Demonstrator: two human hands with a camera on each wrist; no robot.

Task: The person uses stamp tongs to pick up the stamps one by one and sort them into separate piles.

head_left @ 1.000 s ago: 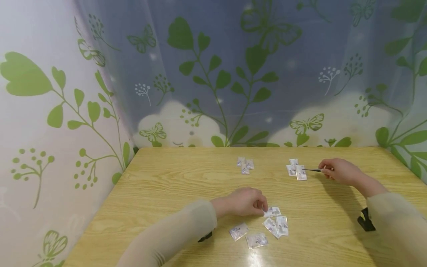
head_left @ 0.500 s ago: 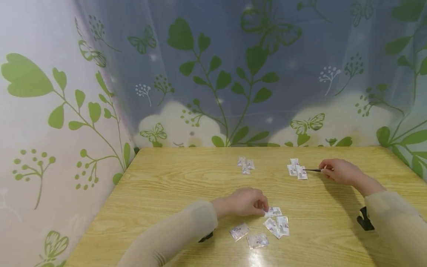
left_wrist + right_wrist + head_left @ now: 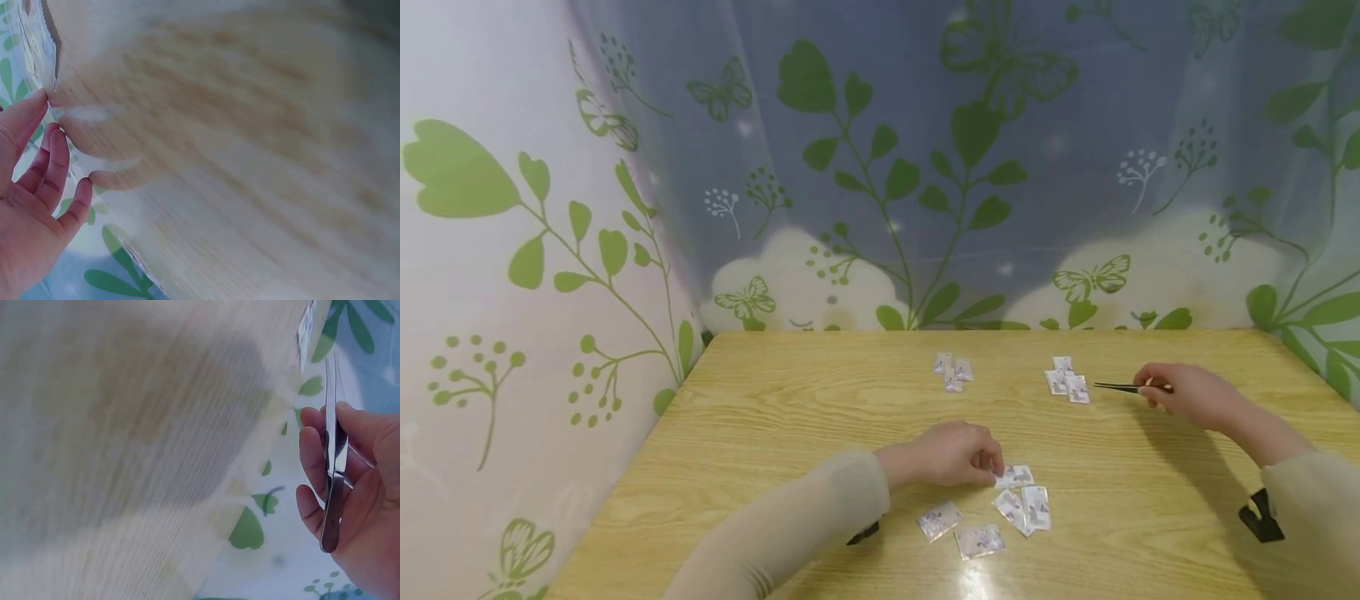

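Note:
My left hand (image 3: 951,454) rests low over the table, thumb and index fingertips pinching the left edge of a small flat, shiny printed packet (image 3: 1015,476). In the left wrist view, those fingertips meet at the corner of the packet (image 3: 39,47), the other fingers loosely bent near the wood. My right hand (image 3: 1183,396) holds metal tweezers (image 3: 1116,387). Their slim tips point left, apart from each other and just right of a cluster of similar packets (image 3: 1077,389). In the right wrist view, the tweezers (image 3: 334,469) lie between thumb and fingers, with nothing between the tips.
Near the left hand lie several more packets, including a tilted one (image 3: 938,521), a front one (image 3: 980,542) and an overlapping pair (image 3: 1035,507). Another cluster of packets (image 3: 952,379) sits at the back middle of the wooden table (image 3: 775,417). A leaf-patterned curtain (image 3: 880,208) hangs behind.
My right hand has drawn back to the right, and the tweezers have let go of the nearest packet in the back right cluster. That packet shifted slightly before release. My left hand stays put.

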